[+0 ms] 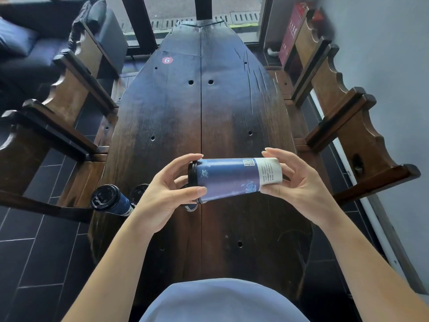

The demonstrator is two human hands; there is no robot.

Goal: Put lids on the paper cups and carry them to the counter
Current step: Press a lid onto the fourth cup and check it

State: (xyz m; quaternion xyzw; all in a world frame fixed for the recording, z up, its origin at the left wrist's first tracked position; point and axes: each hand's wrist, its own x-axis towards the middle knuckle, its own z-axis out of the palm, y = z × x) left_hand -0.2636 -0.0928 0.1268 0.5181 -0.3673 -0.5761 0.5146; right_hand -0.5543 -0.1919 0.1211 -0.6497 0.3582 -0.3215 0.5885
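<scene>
I hold a blue paper cup on its side above the dark wooden table. Its black lid faces left and its white base faces right. My left hand grips the lid end, thumb below and fingers over the rim. The white base end sits between the fingers and thumb of my right hand. Two more lidded blue cups stand on the table's near left edge: one in plain sight, the other partly hidden behind my left hand.
Heavy wooden chairs line both sides of the table, at left and right. A red round number sticker sits at the far end. A dark sofa is at far left, and a grey wall runs along the right.
</scene>
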